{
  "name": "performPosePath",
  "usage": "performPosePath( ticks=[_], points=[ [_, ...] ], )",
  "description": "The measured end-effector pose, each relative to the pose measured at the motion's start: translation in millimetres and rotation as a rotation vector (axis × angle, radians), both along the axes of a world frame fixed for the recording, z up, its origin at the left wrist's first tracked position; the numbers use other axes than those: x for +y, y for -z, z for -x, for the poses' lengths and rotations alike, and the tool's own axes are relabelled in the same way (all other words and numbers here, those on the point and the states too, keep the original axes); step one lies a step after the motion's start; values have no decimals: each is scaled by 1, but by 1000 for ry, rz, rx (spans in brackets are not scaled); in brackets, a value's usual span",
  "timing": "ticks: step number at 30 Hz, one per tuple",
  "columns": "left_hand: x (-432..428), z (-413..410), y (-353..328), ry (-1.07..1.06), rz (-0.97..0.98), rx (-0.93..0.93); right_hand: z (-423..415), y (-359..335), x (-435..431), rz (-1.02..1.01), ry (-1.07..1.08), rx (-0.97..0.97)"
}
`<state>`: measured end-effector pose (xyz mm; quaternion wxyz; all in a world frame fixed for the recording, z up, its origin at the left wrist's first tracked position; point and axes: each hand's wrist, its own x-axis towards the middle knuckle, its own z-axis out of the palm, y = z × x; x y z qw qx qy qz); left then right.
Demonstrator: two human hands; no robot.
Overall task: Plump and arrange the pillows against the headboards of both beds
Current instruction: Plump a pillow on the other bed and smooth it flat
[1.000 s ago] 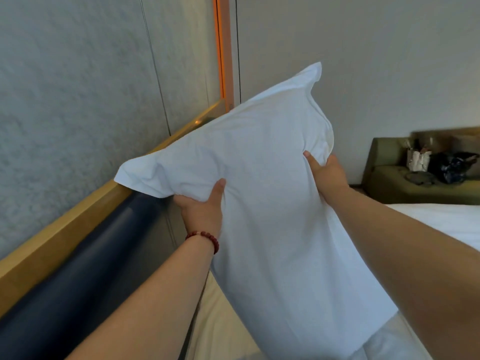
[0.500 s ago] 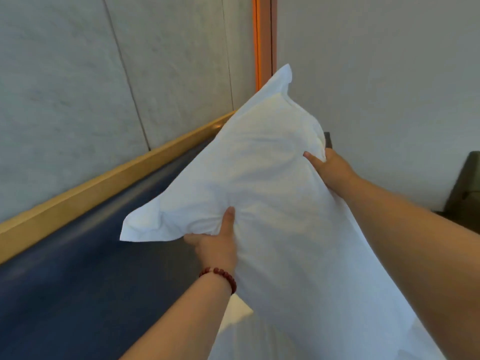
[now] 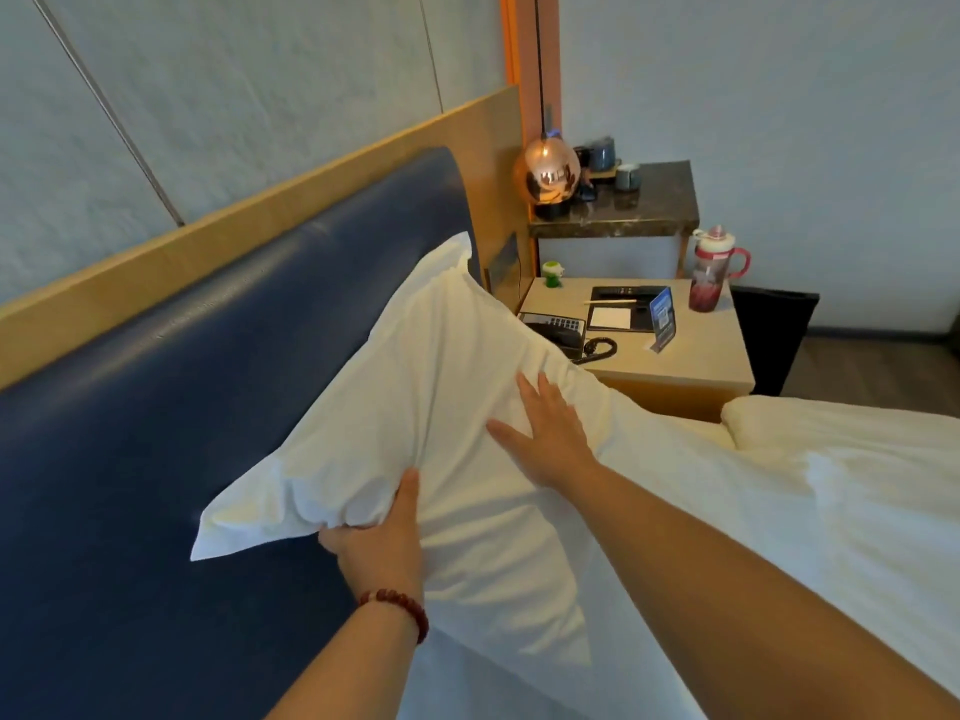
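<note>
The pillow (image 3: 415,387) is showing plain white, the duvet (image 3: 831,485) likewise. The headboard (image 3: 156,407) is reading deep navy, its trim (image 3: 260,220) pale tan wood. The bracelet (image 3: 400,605) is showing dark red beads. The lamp globe (image 3: 546,174) is gleaming copper. The worktop (image 3: 691,356) is showing beige, the bottle (image 3: 709,272) pink-red, the phone (image 3: 556,330) black, the card (image 3: 662,317) blue.

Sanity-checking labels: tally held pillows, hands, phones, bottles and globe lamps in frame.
pillow, held: 1
hands: 2, left hand and right hand
phone: 1
bottle: 1
globe lamp: 1
Total: 6
</note>
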<state>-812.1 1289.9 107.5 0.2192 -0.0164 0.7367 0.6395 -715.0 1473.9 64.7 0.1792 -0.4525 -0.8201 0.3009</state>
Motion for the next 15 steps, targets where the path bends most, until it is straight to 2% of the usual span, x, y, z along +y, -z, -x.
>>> performPosePath(
  ticks=[6, 9, 13, 15],
  points=[
    [24, 15, -10, 78, -231, -174, 8, -9, 19, -15, 45, -1],
    [39, 25, -16, 144, -221, -172, 9, -10, 20, -7, 20, 5],
    [44, 33, -13, 100, -138, -94, -7, 11, -5, 4, -54, 10],
    [45, 38, -9, 110, -129, -67, -22, 28, -26, -6, -18, 15]
  ],
)
